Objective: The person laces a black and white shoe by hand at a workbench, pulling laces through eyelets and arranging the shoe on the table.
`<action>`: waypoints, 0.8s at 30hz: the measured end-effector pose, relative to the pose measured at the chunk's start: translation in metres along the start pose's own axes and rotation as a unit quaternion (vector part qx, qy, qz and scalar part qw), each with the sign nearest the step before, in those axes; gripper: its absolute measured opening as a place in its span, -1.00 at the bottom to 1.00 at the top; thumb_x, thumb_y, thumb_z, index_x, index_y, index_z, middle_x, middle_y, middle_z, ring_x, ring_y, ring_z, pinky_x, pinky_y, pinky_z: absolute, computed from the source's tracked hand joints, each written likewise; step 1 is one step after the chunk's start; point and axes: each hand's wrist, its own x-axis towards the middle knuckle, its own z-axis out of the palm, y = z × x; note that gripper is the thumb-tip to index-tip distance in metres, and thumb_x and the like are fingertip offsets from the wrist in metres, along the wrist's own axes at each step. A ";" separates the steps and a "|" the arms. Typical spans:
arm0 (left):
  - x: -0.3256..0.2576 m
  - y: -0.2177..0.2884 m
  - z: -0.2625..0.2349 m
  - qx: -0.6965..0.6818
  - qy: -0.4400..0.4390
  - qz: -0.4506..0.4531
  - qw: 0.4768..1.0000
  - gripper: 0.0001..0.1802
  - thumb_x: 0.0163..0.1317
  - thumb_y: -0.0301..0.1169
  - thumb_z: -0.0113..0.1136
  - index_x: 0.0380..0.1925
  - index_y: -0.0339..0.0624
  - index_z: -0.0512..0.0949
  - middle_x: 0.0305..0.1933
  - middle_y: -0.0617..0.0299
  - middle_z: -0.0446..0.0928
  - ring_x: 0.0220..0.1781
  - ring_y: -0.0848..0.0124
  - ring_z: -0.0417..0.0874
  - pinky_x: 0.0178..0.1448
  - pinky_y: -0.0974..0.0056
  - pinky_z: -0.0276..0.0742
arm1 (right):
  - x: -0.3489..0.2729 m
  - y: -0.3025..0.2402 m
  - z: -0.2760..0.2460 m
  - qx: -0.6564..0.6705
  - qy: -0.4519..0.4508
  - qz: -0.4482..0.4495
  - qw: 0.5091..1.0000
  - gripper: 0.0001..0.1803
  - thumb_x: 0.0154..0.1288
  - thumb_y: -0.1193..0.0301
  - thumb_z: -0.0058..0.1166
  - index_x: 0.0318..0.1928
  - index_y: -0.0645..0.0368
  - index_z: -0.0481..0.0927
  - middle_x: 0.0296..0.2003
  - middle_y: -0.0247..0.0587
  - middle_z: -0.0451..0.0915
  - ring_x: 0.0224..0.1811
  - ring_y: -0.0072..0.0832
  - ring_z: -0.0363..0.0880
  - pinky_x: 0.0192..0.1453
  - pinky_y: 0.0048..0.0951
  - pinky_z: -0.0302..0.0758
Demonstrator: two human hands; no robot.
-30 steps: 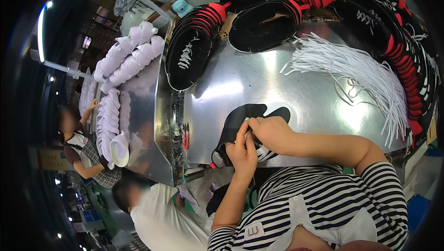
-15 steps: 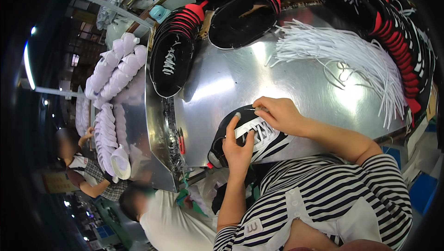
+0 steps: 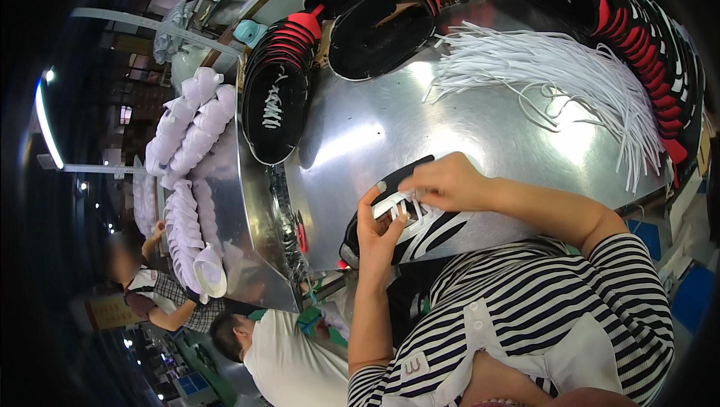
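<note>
Shoe upper (image 3: 429, 236) at the near edge of the metal table (image 3: 352, 118) — lacing partway, looks like
White lace (image 3: 417, 216) already zigzags across the opening; can't tell how many holes are left. Left hand (image 3: 376, 238) has thumb and forefinger spread on the upper — right hand (image 3: 448, 182) bunches its fingertips at the lace, too blurred to confirm a pinch.

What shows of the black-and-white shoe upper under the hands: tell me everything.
The shoe upper looks like soft fabric, black with curved white stripes on its near side, a white lacing panel and a red tab at its lower-left end. White lace crisscrosses its opening. It lies slanted at the near edge of the metal table. The left grip spreads over it beside the lacing; the right grip, blurred, is at the lace, hiding part of the upper.
</note>
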 end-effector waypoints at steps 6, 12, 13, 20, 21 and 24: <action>0.001 -0.001 -0.004 -0.016 -0.010 0.001 1.000 -0.38 0.24 -0.63 0.17 0.29 -0.21 0.23 0.02 0.12 0.52 -0.01 0.42 0.59 0.09 0.34 0.51 | 0.004 -0.002 0.010 -0.087 -0.015 -0.132 0.987 -0.85 0.01 0.41 0.26 -0.36 -0.01 0.59 -0.52 -0.44 0.46 -0.52 -0.42 0.56 -0.51 -0.36 0.46; -0.004 -0.002 -0.004 -0.016 0.006 0.006 1.000 -0.47 0.33 -0.53 0.12 0.28 -0.21 0.25 -0.05 0.17 0.55 -0.06 0.46 0.59 0.08 0.36 0.49 | 0.005 -0.006 0.015 -0.051 -0.005 -0.107 0.993 -0.86 -0.01 0.43 0.25 -0.37 -0.01 0.59 -0.49 -0.43 0.51 -0.50 -0.42 0.58 -0.50 -0.36 0.47; -0.003 0.000 -0.002 -0.017 0.015 -0.004 1.000 -0.51 0.35 -0.49 0.11 0.26 -0.22 0.28 -0.05 0.18 0.57 -0.07 0.47 0.59 0.05 0.37 0.50 | 0.004 -0.005 0.014 -0.027 0.002 -0.086 0.996 -0.85 -0.01 0.44 0.24 -0.36 -0.01 0.60 -0.48 -0.43 0.52 -0.49 -0.42 0.58 -0.49 -0.36 0.48; 0.025 -0.006 -0.002 0.026 0.059 0.041 0.997 -0.67 0.48 -0.36 -0.04 0.14 -0.29 0.38 -0.23 0.20 0.56 -0.24 0.56 0.56 -0.13 0.44 0.49 | -0.013 -0.080 0.009 0.208 -0.019 -0.188 0.960 -0.82 0.01 0.46 0.27 -0.30 0.01 0.62 -0.51 -0.41 0.51 -0.58 -0.50 0.53 -0.59 -0.42 0.37; 0.028 -0.005 0.004 0.028 0.054 0.053 0.997 -0.69 0.48 -0.37 -0.05 0.12 -0.29 0.39 -0.24 0.20 0.57 -0.25 0.56 0.55 -0.13 0.43 0.49 | -0.018 -0.081 0.010 0.203 -0.037 -0.182 0.961 -0.82 0.02 0.48 0.26 -0.30 0.04 0.62 -0.51 -0.40 0.51 -0.58 -0.49 0.52 -0.59 -0.40 0.39; 0.039 -0.018 0.003 0.070 0.060 0.089 0.992 -0.68 0.48 -0.38 -0.05 0.13 -0.30 0.40 -0.22 0.21 0.57 -0.25 0.53 0.55 -0.10 0.42 0.49 | -0.015 -0.052 0.012 0.090 0.013 -0.104 0.990 -0.81 0.01 0.53 0.22 -0.29 0.08 0.63 -0.52 -0.35 0.52 -0.58 -0.41 0.53 -0.55 -0.37 0.43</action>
